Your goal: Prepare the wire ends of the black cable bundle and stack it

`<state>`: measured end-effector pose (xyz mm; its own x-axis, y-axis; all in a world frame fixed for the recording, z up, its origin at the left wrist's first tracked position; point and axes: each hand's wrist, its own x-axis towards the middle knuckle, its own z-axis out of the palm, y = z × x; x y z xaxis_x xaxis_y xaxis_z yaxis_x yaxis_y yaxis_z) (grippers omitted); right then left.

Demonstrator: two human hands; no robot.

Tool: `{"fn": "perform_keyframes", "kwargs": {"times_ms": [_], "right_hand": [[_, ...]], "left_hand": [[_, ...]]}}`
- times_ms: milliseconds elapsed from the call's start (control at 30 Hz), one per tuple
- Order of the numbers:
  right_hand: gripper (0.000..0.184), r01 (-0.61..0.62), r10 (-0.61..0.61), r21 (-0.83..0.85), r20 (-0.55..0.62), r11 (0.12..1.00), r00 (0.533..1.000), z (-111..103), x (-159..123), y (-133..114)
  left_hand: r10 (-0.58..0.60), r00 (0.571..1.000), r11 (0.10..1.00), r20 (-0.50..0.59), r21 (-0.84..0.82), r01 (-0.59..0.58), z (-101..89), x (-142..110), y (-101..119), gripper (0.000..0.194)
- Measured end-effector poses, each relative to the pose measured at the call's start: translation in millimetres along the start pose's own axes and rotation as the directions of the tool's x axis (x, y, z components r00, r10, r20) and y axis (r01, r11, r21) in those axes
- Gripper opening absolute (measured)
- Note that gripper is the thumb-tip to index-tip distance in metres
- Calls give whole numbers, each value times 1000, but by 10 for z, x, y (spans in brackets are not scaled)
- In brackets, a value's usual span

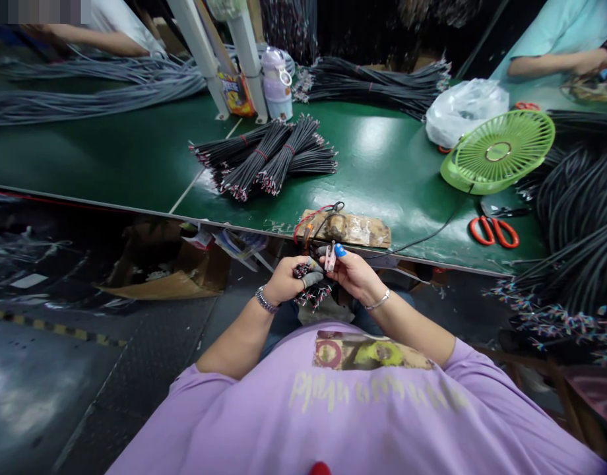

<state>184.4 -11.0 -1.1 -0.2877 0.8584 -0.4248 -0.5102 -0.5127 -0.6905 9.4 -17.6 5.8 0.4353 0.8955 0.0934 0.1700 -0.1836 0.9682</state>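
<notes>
My left hand (pixel 289 278), with grey coverings on its fingers, is closed around a bundle of short black cables (pixel 313 295) whose cut ends show red and white wires. Close beside it, my right hand (pixel 355 276) pinches a small pale pink-and-white piece (pixel 330 258) between thumb and fingers; its kind is unclear. A blue cover (pixel 340 251) sits on the right thumb. Both hands are over my lap, just off the table edge. Beyond them, a worn wooden block (pixel 365 229) lies at the edge, with a red wire (pixel 306 221) looping over its left end.
Tied black cable bundles (pixel 278 158) are piled on the green table (pixel 383 148). To the right are red-handled scissors (pixel 494 231), a green fan (pixel 499 152), a plastic bag (pixel 464 112) and long cables (pixel 580 218). A bottle (pixel 277 86) stands by the posts. Two co-workers' arms appear at the back.
</notes>
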Motion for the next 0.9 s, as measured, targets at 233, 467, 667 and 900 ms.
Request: {"fn": "perform_keyframes", "kwargs": {"times_ms": [233, 467, 667, 900], "right_hand": [[28, -19, 19, -22, -9, 1000, 1000, -10, -9, 19], [45, -116, 115, 20, 16, 993, 993, -152, -25, 89], [20, -25, 41, -235, 63, 972, 997, -388, -22, 285], [38, 445, -52, -717, 498, 537, 865, -282, 7, 523]], "left_hand": [[-14, 1000, 1000, 1, -8, 14, 28, 34, -30, 20], [-27, 1000, 999, -15, -19, 27, 34, -26, 31, 20], [-88, 996, 992, -12, -89, 86, 30, -109, 32, 21], [-161, 965, 907, 208, -353, 228, 54, -98, 130, 26]]}}
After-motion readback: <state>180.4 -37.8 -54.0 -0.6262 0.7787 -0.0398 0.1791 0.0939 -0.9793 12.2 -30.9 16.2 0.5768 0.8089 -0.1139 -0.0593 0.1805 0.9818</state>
